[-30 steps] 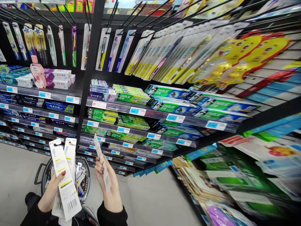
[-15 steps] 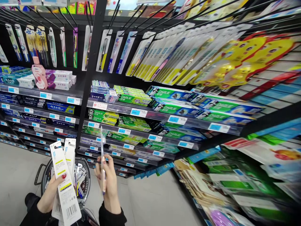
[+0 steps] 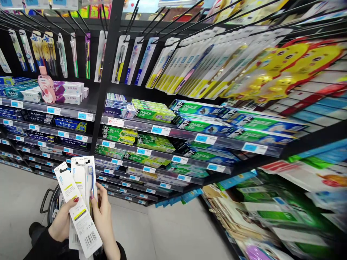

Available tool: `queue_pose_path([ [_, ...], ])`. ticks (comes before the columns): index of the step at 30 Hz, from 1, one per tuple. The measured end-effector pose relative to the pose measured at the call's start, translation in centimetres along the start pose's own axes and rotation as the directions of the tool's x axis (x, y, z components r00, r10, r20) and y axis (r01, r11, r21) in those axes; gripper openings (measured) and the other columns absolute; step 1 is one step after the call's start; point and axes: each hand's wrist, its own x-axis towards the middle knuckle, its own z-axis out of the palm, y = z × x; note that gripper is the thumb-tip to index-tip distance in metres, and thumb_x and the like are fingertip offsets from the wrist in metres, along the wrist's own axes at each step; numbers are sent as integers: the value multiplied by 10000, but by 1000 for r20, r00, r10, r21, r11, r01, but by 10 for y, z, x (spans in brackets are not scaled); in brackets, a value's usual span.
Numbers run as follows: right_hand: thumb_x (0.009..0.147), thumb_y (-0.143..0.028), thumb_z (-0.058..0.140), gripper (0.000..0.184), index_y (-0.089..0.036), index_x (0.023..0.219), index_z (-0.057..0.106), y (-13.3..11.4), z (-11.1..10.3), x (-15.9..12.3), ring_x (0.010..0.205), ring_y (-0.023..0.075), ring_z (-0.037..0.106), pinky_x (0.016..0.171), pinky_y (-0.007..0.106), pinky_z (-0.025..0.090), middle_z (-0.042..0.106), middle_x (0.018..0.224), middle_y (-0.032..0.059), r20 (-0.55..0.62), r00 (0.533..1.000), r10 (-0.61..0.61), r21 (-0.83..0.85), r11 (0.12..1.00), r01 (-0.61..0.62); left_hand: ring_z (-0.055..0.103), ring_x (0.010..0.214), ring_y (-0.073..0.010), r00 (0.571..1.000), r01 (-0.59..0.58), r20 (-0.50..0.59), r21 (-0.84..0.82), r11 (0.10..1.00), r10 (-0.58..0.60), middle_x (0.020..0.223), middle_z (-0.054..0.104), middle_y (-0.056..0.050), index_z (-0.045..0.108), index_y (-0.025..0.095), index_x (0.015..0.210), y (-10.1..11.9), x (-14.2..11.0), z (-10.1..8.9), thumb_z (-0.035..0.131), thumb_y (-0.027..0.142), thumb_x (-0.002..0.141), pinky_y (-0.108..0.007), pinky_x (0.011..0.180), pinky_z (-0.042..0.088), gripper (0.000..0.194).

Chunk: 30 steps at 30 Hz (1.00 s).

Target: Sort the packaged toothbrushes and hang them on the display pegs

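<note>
Clock directions are read from the packs in the hands. The blue-handled toothbrush on a long white card (image 3: 92, 177) stands nearly upright at the lower left of the view, brush side facing the viewer, just behind the upper right edges of the other cards. The right hand (image 3: 103, 213), at three o'clock, grips it low down: the thumb lies on the front and the fingers, clamped on the pack, reach round its right edge. The white card with yellow bands, black print and a barcode (image 3: 80, 220) leans with its top toward eleven o'clock, and overlaps at least one similar card. The left hand (image 3: 61, 222), at eight o'clock, clamps it, a red-nailed thumb across the front; its other fingers are mostly hidden behind.

At nine o'clock, partly covered by the left arm and cards, is a dark grey basket with a looped handle (image 3: 50, 206). Toward one o'clock, green and yellow toothpaste cartons (image 3: 119, 134) lie stacked on black shelves with blue-and-white price labels. Above them, a dense row of white-and-yellow toothbrush packs (image 3: 165, 72) hangs from black hooks. A pink bottle (image 3: 46, 88) stands at eleven o'clock; yellow, red-edged packs (image 3: 282, 61) hang at two o'clock, blurred.
</note>
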Motion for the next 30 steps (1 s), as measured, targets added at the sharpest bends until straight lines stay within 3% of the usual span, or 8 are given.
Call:
queue_pose_path([
  [4,856,-328,401,276,-213,1073,529,-5,-5,1,945,200,534,774,308,423,554,1031,80,25,998,-59,-84,995,61,599,980,-270,998,-68,-10,72,995,69,972,687,-97,333,148,1298,1,-3,0,600,162,743,-374,876,460,615],
  [6,830,-335,442,197,-189,849,572,-13,-13,2,788,176,532,675,276,413,553,849,51,58,996,-71,-110,991,77,601,975,-271,993,-109,-28,102,989,112,950,692,-92,319,153,1306,1,-5,2,614,167,735,-375,867,467,643],
  [9,713,-280,592,159,-186,636,490,-26,-22,0,512,107,416,495,211,311,437,548,-47,282,958,51,-128,992,-15,605,961,-285,982,-169,-58,146,975,179,962,686,-101,302,155,1314,2,-6,5,632,182,720,-392,840,484,680],
  [16,655,-210,637,135,-206,691,507,-38,-16,-16,624,132,461,542,207,284,519,630,-34,298,943,150,-289,955,-60,586,997,-291,937,-279,-138,259,925,321,1029,656,-114,405,165,1220,2,-2,6,669,276,699,-378,807,505,595],
  [19,661,-172,614,159,-187,611,465,-31,-14,-14,571,107,398,531,209,255,432,564,-49,311,944,113,-224,974,-43,590,988,-291,926,-313,-113,306,899,361,1025,656,-121,452,155,1149,0,2,-1,647,396,696,-366,794,510,548],
  [22,652,-221,636,258,-175,552,403,-19,-16,-8,521,84,344,500,201,248,344,527,-64,336,938,90,109,985,-133,599,968,-298,917,-342,-78,350,872,391,978,670,-123,481,153,1073,2,3,-8,600,504,684,-363,753,524,537],
  [26,672,-367,649,278,-191,852,532,-5,-26,-4,584,120,490,481,219,372,534,725,2,388,903,185,660,628,-413,633,887,-298,933,-285,-105,376,882,345,902,688,-110,493,160,1045,13,0,-6,628,465,683,-367,698,536,492],
  [30,663,-274,659,315,-220,950,542,5,-39,0,565,103,514,377,171,368,572,855,31,369,896,247,841,321,-435,648,840,-292,924,-232,-203,377,897,325,875,696,-104,504,159,1055,23,-3,-2,690,409,641,-359,687,541,518],
])
